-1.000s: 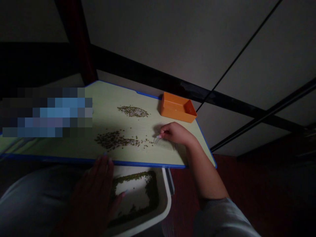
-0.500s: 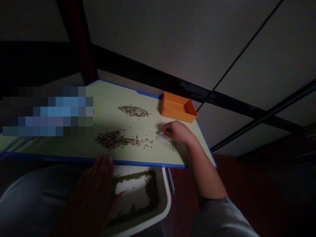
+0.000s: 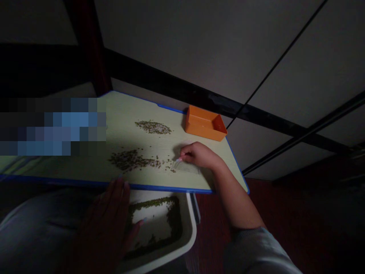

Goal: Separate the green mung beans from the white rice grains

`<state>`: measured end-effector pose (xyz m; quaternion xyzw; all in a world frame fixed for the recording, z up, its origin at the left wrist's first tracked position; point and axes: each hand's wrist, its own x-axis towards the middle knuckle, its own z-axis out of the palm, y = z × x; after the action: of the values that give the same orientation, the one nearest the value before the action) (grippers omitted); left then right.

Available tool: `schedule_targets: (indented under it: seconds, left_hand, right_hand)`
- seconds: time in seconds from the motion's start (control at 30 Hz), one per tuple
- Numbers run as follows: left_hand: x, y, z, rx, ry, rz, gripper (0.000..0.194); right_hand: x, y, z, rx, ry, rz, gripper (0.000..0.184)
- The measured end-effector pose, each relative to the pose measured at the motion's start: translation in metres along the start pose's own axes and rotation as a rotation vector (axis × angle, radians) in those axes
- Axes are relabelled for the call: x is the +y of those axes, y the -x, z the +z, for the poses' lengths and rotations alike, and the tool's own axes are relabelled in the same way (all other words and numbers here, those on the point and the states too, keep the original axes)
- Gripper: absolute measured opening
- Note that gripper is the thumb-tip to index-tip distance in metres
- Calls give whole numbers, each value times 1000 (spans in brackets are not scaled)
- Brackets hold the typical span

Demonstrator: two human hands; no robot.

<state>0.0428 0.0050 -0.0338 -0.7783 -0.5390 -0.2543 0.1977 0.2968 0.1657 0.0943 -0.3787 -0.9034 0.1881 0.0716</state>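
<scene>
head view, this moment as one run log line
right hand: holding clear piece beside scattered grains | left hand: fingertips at table's near edge, over white tub | orange box: beyond right hand

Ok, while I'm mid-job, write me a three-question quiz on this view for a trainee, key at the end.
1. True or false: the orange, rectangular, plastic-looking box stands on the pale, blue-edged table.
2. Which hand holds the clear, plastic-looking piece?
3. Where is the white, round-cornered tub? a) inside the box; b) by the table's near edge; c) on the table's far corner.

Key: 1. True. 2. The right hand. 3. b.
</scene>
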Motion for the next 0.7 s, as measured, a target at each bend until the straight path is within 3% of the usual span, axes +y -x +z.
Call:
schedule_targets:
  seconds: [0.23, 0.53, 0.7]
  left_hand:
    - [2, 0, -1, -24, 74, -49, 81]
    - [3, -1, -4, -24, 74, -61, 81]
    - [4, -2, -5, -47, 116, -99, 80]
  right_hand:
    - [0, 2, 0, -75, -67, -45, 21]
    - [-2, 3, -3, -35, -19, 29, 19]
    - [-2, 4, -5, -79, -88, 1, 22]
